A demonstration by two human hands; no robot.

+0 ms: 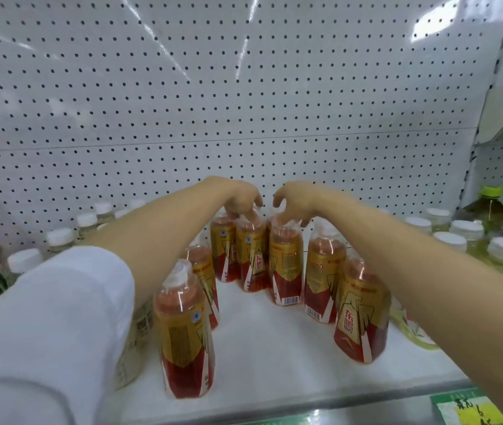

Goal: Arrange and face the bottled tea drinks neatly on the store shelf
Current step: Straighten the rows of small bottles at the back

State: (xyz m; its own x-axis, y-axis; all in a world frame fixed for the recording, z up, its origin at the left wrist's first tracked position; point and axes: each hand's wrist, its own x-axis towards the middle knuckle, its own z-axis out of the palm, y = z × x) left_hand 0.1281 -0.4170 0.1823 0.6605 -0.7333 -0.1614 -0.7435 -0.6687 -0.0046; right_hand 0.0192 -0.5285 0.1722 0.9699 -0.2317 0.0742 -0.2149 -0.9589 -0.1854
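Several red-and-gold tea bottles stand on the white shelf (262, 338). My left hand (239, 199) reaches to the back and pinches the cap of a rear bottle (251, 259). Beside it, my right hand (294, 204) grips the top of the neighbouring rear bottle (285, 268). Nearer the front stand a left bottle (184, 335) showing its side text and a right bottle (360, 314) with its label facing me. Two more bottles (323, 277) (205, 271) stand between. The caps under both hands are hidden by my fingers.
Pale bottles with white caps (60, 237) line the left side, and more white-capped ones (458, 237) stand on the right. Large green-capped bottles (489, 204) fill the far right. A perforated white back panel (213, 102) closes the shelf. A yellow-green price tag (467, 407) hangs on the front rail.
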